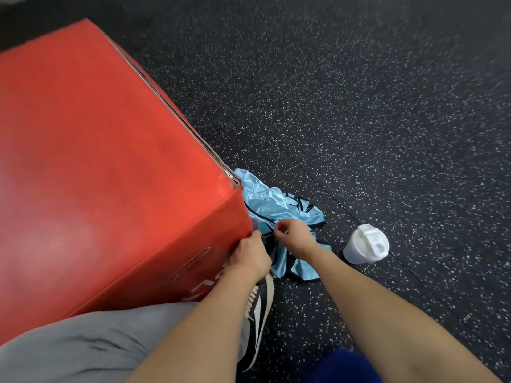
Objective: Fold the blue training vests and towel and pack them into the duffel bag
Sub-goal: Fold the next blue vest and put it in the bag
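Gripping one crumpled blue vest (279, 205), two hands (250, 251) (293, 237).

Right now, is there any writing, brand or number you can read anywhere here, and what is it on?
Red foam box: pale raised lettering on its near side, cut off by the leg and arm, too partial to read.
White shaker bottle: no text visible.
Blue training vests: no readable print.

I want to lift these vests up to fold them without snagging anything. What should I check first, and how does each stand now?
1. Left hand grips the blue vests: ok.
2. Right hand pinches the fabric: ok.
3. Vests free of the red box: cannot tell, its corner hides one edge.
4. White bottle off the fabric: ok.
5. Shoe off the fabric: cannot tell.
6. Duffel bag in view: not ok.
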The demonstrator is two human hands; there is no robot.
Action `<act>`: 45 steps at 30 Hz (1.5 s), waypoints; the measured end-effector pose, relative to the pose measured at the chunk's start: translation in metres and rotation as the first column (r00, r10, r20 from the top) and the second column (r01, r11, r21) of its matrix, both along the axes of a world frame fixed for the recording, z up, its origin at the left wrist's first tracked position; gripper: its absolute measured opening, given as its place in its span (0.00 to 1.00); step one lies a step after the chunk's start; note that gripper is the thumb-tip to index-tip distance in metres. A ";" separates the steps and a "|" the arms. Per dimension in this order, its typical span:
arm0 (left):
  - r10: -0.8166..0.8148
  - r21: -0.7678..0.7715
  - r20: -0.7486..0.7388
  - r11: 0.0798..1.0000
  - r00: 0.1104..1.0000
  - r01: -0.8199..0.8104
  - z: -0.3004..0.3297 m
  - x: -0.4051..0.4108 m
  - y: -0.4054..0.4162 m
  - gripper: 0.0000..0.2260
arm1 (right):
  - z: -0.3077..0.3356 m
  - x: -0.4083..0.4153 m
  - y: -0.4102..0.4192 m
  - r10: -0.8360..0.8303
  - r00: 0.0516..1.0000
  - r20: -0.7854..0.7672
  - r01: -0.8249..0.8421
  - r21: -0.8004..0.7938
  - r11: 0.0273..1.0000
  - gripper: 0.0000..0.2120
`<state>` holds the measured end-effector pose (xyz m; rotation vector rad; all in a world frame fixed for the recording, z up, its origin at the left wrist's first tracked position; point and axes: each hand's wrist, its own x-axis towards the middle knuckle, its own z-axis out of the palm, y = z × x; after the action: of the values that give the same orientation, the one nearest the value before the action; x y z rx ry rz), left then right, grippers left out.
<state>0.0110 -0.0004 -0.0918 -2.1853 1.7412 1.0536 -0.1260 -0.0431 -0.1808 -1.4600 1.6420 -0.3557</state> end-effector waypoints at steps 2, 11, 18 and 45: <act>0.008 -0.028 -0.016 1.000 1.000 -0.008 0.009 0.001 0.004 0.20 | 0.019 -0.006 0.003 -0.007 0.999 0.032 0.007 -0.029 1.000 0.05; -0.007 -0.316 -0.198 0.947 0.980 -0.057 0.081 -0.009 0.025 0.26 | 0.158 -0.034 0.021 -0.152 0.866 0.477 0.195 -0.043 0.980 0.04; -0.030 -0.574 -0.366 0.794 0.930 -0.200 0.182 -0.003 0.015 0.24 | 0.288 -0.031 0.022 0.007 0.895 0.446 0.157 -0.330 0.931 0.04; 0.012 -0.976 -0.216 0.000 0.976 -0.216 0.642 0.208 0.087 0.08 | 0.676 0.106 0.065 0.203 0.979 0.009 -0.076 -0.912 0.404 0.05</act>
<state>0.2193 0.0864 0.5503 -2.9548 3.0201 -0.5081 -0.0200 0.0220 0.4952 -2.2928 1.1821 -1.4008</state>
